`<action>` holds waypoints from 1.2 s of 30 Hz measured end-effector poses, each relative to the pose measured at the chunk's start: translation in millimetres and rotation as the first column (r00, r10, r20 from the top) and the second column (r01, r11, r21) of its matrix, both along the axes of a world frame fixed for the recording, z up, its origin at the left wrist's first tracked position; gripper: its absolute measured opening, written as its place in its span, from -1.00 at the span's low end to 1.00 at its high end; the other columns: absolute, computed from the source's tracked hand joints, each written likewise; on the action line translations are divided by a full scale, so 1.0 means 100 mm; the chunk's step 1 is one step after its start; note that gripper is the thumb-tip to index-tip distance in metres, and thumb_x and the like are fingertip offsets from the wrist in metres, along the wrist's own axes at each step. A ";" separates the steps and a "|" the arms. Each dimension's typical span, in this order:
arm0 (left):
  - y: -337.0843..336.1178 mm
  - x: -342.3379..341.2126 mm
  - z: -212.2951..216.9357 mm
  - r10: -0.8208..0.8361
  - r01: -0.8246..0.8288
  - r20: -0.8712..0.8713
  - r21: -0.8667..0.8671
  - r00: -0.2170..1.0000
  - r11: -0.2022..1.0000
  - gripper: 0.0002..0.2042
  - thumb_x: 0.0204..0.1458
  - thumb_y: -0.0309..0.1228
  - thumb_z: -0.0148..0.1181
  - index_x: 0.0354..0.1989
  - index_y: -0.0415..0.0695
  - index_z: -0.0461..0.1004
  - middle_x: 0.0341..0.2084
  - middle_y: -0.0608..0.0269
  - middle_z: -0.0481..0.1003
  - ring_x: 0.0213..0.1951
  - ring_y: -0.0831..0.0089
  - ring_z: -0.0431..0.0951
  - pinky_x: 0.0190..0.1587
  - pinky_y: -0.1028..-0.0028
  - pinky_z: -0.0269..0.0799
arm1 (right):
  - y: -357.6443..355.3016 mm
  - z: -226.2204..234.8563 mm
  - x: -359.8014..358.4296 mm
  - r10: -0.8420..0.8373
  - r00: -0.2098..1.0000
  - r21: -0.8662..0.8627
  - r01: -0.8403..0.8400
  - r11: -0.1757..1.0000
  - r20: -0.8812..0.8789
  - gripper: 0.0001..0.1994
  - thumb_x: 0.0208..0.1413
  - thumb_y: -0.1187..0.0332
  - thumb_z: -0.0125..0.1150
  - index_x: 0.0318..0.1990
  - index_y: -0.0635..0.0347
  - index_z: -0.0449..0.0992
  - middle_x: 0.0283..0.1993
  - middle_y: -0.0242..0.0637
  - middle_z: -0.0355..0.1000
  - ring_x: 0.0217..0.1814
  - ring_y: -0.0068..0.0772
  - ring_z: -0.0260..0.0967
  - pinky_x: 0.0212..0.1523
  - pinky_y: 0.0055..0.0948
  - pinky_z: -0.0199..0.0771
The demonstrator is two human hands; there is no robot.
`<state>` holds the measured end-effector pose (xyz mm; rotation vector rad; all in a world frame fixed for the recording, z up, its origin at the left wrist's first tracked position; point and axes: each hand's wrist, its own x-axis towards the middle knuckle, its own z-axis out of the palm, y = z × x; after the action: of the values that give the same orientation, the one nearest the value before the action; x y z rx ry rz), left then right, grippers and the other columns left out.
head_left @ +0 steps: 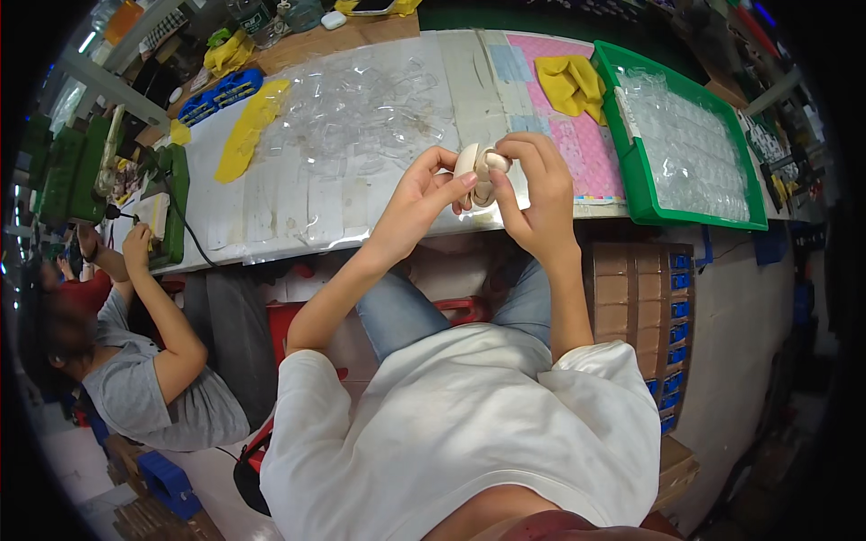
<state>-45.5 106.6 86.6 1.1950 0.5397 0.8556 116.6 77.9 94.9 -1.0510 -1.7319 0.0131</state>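
Note:
Over the table's near edge, both my hands are closed on a small, glossy, cream-coloured rounded object [468,160], which looks like a case in curved parts. My left hand [422,197] grips its left side, with the thumb across the front. The fingers and thumb of my right hand [544,194] pinch a rounded, paler part [496,161] on its right side. My fingers cover much of the object, so its exact kind cannot be made out. Beyond my hands, many clear plastic pieces [352,113] lie spread on the white-covered table [298,221].
A green tray [642,185] of clear plastic pieces stands at the right, beside a yellow cloth [570,83] on a pink sheet [577,149]. A yellow strip [248,135] lies at the left. Stacked brown boxes [622,298] stand below the table. Another person [171,379] works at the left.

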 end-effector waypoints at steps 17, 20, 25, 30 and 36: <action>0.03 0.01 -0.07 0.001 0.000 -0.037 0.036 0.999 0.999 -0.81 0.05 -0.36 -0.01 -0.26 -0.22 0.26 -0.46 0.28 0.38 -0.44 0.63 0.35 -0.37 0.61 0.23 | 0.05 0.04 0.01 -0.029 0.988 -0.070 0.039 0.997 0.150 -0.78 -0.30 0.34 0.20 -0.49 0.19 0.31 -0.41 -0.25 0.23 -0.38 -0.20 0.23 -0.38 -0.34 0.22; 0.02 -0.01 -0.05 -0.007 0.007 -0.031 0.015 1.000 1.000 -0.81 0.05 -0.36 -0.01 -0.26 -0.21 0.27 -0.46 0.29 0.38 -0.45 0.63 0.34 -0.38 0.62 0.23 | 0.05 0.06 0.03 0.010 0.991 -0.106 0.004 0.994 0.137 -0.77 -0.32 0.33 0.20 -0.49 0.20 0.30 -0.43 -0.25 0.22 -0.39 -0.20 0.23 -0.40 -0.34 0.22; 0.02 0.00 -0.05 0.021 -0.022 -0.017 -0.012 1.000 1.000 -0.79 0.02 -0.31 0.04 -0.31 -0.19 0.28 -0.53 0.32 0.38 -0.51 0.66 0.32 -0.42 0.62 0.21 | 0.07 0.03 0.01 0.048 0.996 -0.086 -0.042 0.995 0.075 -0.77 -0.33 0.34 0.19 -0.48 0.21 0.33 -0.41 -0.25 0.25 -0.37 -0.21 0.25 -0.39 -0.36 0.24; 0.01 0.00 -0.06 0.033 -0.033 -0.007 -0.039 0.999 0.999 -0.78 0.02 -0.31 0.04 -0.30 -0.20 0.28 -0.53 0.32 0.39 -0.50 0.65 0.33 -0.42 0.61 0.21 | 0.03 0.04 0.00 0.080 0.996 -0.052 -0.078 0.996 0.046 -0.80 -0.31 0.46 0.19 -0.45 0.26 0.35 -0.33 -0.14 0.28 -0.29 -0.18 0.28 -0.29 -0.40 0.29; 0.02 -0.02 -0.09 0.020 -0.021 -0.018 -0.048 1.000 0.999 -0.79 0.02 -0.32 0.03 -0.29 -0.21 0.28 -0.50 0.30 0.39 -0.46 0.64 0.33 -0.42 0.61 0.21 | 0.05 -0.02 -0.04 -0.035 0.997 0.040 0.032 0.999 0.070 -0.83 -0.35 0.42 0.19 -0.53 0.20 0.34 -0.36 -0.26 0.29 -0.35 -0.23 0.27 -0.37 -0.38 0.26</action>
<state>-48.0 108.2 77.4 1.1557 0.5849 0.8453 112.8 82.8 92.9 -1.0629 -1.7709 -0.0796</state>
